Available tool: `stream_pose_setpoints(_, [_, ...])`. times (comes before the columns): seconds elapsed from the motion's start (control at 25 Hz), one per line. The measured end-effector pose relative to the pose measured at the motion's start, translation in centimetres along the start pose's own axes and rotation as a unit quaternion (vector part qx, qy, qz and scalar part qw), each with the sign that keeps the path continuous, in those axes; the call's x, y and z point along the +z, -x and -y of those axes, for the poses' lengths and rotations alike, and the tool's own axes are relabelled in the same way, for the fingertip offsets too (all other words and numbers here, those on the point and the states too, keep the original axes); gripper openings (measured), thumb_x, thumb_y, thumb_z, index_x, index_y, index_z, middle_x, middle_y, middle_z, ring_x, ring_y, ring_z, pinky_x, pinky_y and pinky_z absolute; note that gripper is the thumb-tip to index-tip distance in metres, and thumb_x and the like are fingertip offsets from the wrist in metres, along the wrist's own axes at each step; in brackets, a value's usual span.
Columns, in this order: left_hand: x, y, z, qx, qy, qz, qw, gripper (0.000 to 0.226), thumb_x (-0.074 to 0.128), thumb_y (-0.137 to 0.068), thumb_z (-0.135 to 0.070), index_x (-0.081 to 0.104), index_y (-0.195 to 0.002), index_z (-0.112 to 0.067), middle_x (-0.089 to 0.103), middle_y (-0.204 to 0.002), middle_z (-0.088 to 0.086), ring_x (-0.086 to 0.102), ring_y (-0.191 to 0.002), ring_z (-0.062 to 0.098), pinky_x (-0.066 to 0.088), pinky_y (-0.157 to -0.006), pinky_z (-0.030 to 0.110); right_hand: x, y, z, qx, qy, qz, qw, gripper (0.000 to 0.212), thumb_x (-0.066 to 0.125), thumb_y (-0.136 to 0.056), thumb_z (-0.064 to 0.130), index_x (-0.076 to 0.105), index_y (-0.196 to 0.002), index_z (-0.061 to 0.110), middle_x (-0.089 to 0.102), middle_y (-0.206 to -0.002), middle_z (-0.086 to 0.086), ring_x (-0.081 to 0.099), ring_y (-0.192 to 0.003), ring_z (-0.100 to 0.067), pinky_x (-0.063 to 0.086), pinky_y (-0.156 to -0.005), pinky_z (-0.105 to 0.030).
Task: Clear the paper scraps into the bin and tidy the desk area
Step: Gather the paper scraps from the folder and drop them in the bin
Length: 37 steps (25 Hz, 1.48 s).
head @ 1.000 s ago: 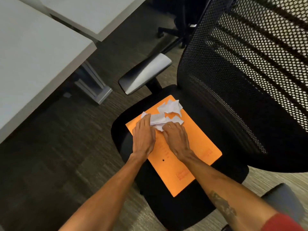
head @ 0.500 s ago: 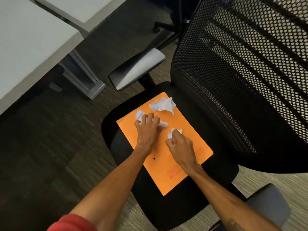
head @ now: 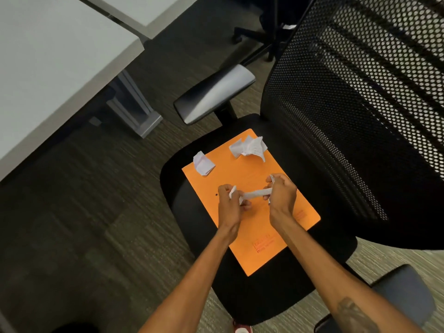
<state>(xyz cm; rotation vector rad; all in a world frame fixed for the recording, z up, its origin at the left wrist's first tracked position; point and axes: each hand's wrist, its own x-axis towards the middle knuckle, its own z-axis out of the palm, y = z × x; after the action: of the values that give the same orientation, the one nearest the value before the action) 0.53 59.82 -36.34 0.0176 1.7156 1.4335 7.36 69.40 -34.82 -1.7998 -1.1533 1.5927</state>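
Note:
An orange envelope [head: 249,219] lies flat on the black seat of an office chair [head: 264,296]. Above its middle, my left hand [head: 231,203] and my right hand [head: 281,195] each grip one end of a twisted white paper scrap [head: 254,193] stretched between them. A small folded scrap [head: 203,163] rests on the envelope's far left corner. A larger crumpled bunch of scraps [head: 248,147] sits at the envelope's far edge, apart from both hands.
The chair's mesh backrest [head: 355,111] rises on the right, with its padded armrests at the far side [head: 213,93] and near right [head: 398,294]. A grey desk [head: 52,58] fills the upper left, its metal leg [head: 137,109] on the dark carpet. Another chair base [head: 254,34] stands behind.
Both hands have lifted off the envelope and pulled toward me, now holding one scrap stretched between them. The small folded scrap on the left is uncovered.

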Motion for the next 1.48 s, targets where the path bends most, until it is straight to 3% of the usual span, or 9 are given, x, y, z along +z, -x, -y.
stream_pose_setpoints(0.16, [-2.1,0.0,0.5,0.081,-0.214,-0.108,0.967,0.014,0.035,-0.105,-0.042,0.045,-0.109,-0.031,0.049,-0.071,-0.014,0.045,-0.058,0.001,0.035,-0.051,0.019,1.2,0.5,0.6,0.007,-0.03,-0.001,1.0,0.031,0.053,-0.085,0.025,0.05,-0.054,0.025,0.044,-0.052,0.01,0.04,-0.056,-0.013,0.035,-0.05,-0.029])
stream_pose_setpoints(0.32, [-5.5,-2.4,-2.1,0.105,-0.341,-0.247,0.901,0.048,0.056,-0.09,-0.062,0.044,-0.119,-0.024,0.047,-0.071,-0.012,0.056,-0.069,0.017,0.04,-0.06,0.033,1.9,-0.7,2.6,-0.137,0.125,0.001,0.983,0.02,0.064,-0.086,0.041,0.056,-0.09,0.023,0.052,-0.072,0.014,0.046,-0.066,-0.003,0.035,-0.059,-0.023])
stream_pose_setpoints(0.4, [-6.5,-4.1,-3.6,0.115,-0.376,-0.253,0.884,0.067,0.055,-0.086,-0.07,0.04,-0.127,-0.019,0.056,-0.075,-0.001,0.064,-0.076,0.029,0.04,-0.062,0.036,2.4,-1.7,4.1,-0.2,0.205,0.037,0.957,0.034,0.071,-0.086,0.037,0.052,-0.112,0.027,0.057,-0.089,0.011,0.052,-0.079,-0.003,0.044,-0.069,-0.025])
stream_pose_setpoints(0.52, [-6.8,-6.7,-5.4,0.127,-0.427,-0.248,0.86,0.079,0.052,-0.084,-0.075,0.037,-0.133,-0.015,0.068,-0.089,0.013,0.067,-0.086,0.037,0.037,-0.066,0.037,4.0,-3.6,5.8,-0.222,0.348,0.106,0.905,0.078,0.079,-0.083,0.033,0.034,-0.147,0.032,0.05,-0.132,-0.012,0.053,-0.118,-0.029,0.045,-0.098,-0.045])
stream_pose_setpoints(0.68, [-6.9,-8.7,-6.0,0.126,-0.515,-0.189,0.826,0.068,0.06,-0.087,-0.062,0.039,-0.138,-0.022,0.069,-0.106,0.016,0.065,-0.099,0.039,0.038,-0.071,0.039,6.0,-5.4,6.1,-0.165,0.474,0.152,0.851,0.088,0.079,-0.085,0.033,0.025,-0.154,0.034,0.027,-0.153,-0.02,0.038,-0.135,-0.045,0.046,-0.098,-0.051])
stream_pose_setpoints(1.0, [-5.9,-7.5,-4.2,0.202,-0.554,-0.088,0.803,0.024,0.052,-0.1,-0.032,0.051,-0.092,-0.01,0.045,-0.1,0.006,0.059,-0.076,0.029,0.038,-0.059,0.036,3.8,-5.2,2.4,-0.227,0.494,0.13,0.829,0.023,0.062,-0.096,0.027,0.054,-0.114,0.014,0.041,-0.134,-0.014,0.058,-0.107,-0.037,0.056,-0.078,-0.04])
stream_pose_setpoints(1.08, [-5.5,-6.9,-3.8,0.21,-0.509,-0.083,0.831,0.026,0.045,-0.104,-0.03,0.045,-0.085,-0.013,0.043,-0.09,0.001,0.052,-0.064,0.019,0.033,-0.057,0.031,2.7,-4.8,1.7,-0.267,0.485,0.116,0.824,0.014,0.06,-0.097,0.023,0.056,-0.104,0.012,0.045,-0.129,-0.013,0.062,-0.097,-0.032,0.058,-0.08,-0.041])
stream_pose_setpoints(1.24, [-4.8,-6.3,-4.6,0.237,-0.45,-0.084,0.857,0.023,0.04,-0.106,-0.028,0.038,-0.086,-0.015,0.045,-0.065,-0.002,0.042,-0.052,0.01,0.026,-0.046,0.028,1.1,-4.4,0.6,-0.343,0.467,0.098,0.809,0.01,0.059,-0.096,0.016,0.052,-0.092,0.01,0.055,-0.094,-0.008,0.06,-0.082,-0.025,0.053,-0.074,-0.04])
stream_pose_setpoints(1.48, [-2.1,-7.0,-6.4,0.241,-0.401,-0.104,0.878,0.016,0.038,-0.106,-0.033,0.032,-0.095,-0.024,0.05,-0.068,-0.006,0.05,-0.059,0.013,0.027,-0.046,0.026,-0.5,-3.3,-0.4,-0.347,0.433,0.109,0.824,0.018,0.056,-0.1,0.021,0.043,-0.088,0.017,0.052,-0.076,0.0,0.053,-0.064,-0.016,0.049,-0.058,-0.033])
